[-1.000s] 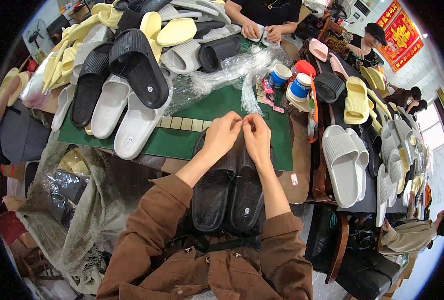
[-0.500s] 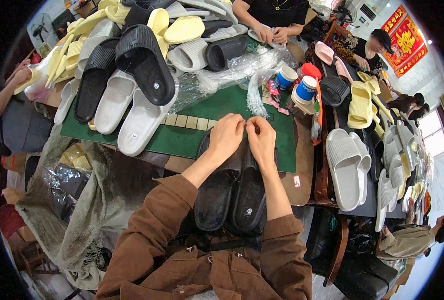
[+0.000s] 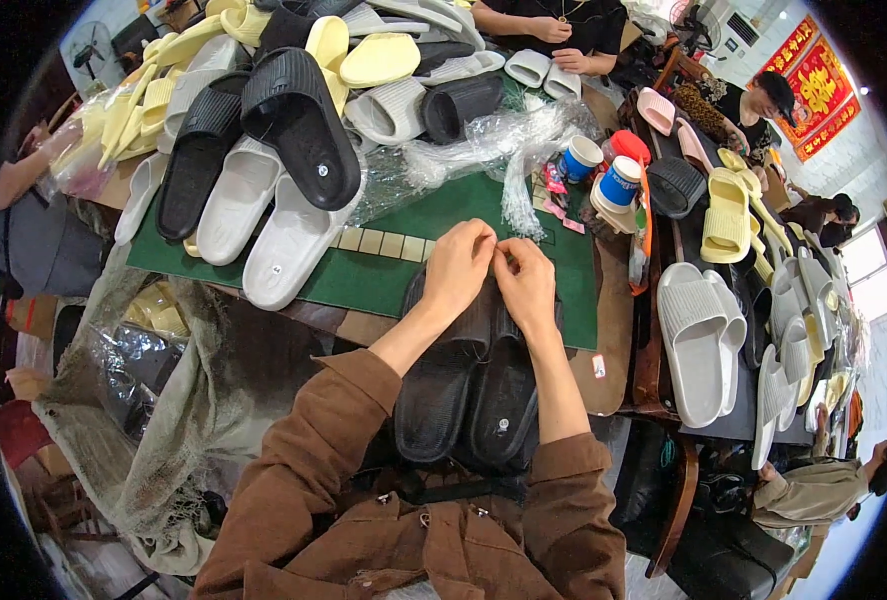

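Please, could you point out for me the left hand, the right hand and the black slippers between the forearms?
Left hand (image 3: 458,268): head view, on the back of the hand.
Right hand (image 3: 527,282): head view, on the back of the hand.
Black slippers (image 3: 431,410): head view, on the left slipper's footbed.

Beside the near edge of the surface (image 3: 609,325), your black slides (image 3: 432,405) look rubbery and matt, with textured footbeds. The green mat (image 3: 582,290) is smooth and matt. Toward the far edge, the crinkled clear plastic film (image 3: 444,160) shines. Near the left corner, the pale grey slides (image 3: 282,255) look like matt foam plastic. Your brown sleeves (image 3: 314,425) are dull woven cloth; the sacking (image 3: 189,400) below the near edge is coarse and frayed; beyond the near right corner, the wooden chair arm (image 3: 677,515) looks smooth and varnished.
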Demonstrator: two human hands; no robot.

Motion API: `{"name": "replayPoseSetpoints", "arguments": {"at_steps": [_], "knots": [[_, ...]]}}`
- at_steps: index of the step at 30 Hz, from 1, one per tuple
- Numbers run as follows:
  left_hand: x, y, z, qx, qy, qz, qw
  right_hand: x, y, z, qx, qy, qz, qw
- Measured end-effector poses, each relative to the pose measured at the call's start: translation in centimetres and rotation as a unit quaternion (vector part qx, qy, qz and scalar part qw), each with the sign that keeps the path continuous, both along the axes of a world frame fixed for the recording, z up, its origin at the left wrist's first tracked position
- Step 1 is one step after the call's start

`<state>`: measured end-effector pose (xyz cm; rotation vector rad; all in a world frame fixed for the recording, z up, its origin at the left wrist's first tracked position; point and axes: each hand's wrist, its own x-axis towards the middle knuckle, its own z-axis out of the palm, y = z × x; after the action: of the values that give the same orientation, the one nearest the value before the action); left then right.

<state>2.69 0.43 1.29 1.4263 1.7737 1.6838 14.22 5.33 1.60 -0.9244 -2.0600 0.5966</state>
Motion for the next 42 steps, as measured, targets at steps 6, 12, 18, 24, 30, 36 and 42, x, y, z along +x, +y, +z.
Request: {"name": "replayPoseSetpoints", "arguments": {"at_steps": [6,12,18,24,30,36,42], "knots": [[-0.2,0.0,0.1,0.033,-0.014,-0.005,0.999,-0.3,-0.3,0.2,-0.008,0.044,-0.008,0.999],[-0.1,0.1,0.1,0.042,-0.086,-0.017,0.995,-0.3,-0.3,0.2,0.002,0.027,-0.008,1.000],[-0.2,0.1,0.0,0.010,-0.118,-0.037,0.992,-0.1,-0.4,0.5,0.030,0.037,-0.015,0.999],[-0.3,-0.1,0.4,0.003,-0.118,-0.029,0.993,-0.3,-0.7,1.0,-0.017,0.037,0.017,0.999],[-0.4,0.2,-0.1,0.034,-0.128,-0.022,0.991,-0.1,-0.2,0.5,0.005,-0.006,0.024,1.000],[-0.4,0.2,-0.1,0.003,-0.135,-0.032,0.990,-0.2,-0.3,0.2,-0.024,0.066,-0.021,0.997],[-0.5,0.2,-0.3,0.019,-0.142,-0.016,0.990,-0.2,-0.7,0.7,-0.033,0.064,-0.013,0.997]]}}
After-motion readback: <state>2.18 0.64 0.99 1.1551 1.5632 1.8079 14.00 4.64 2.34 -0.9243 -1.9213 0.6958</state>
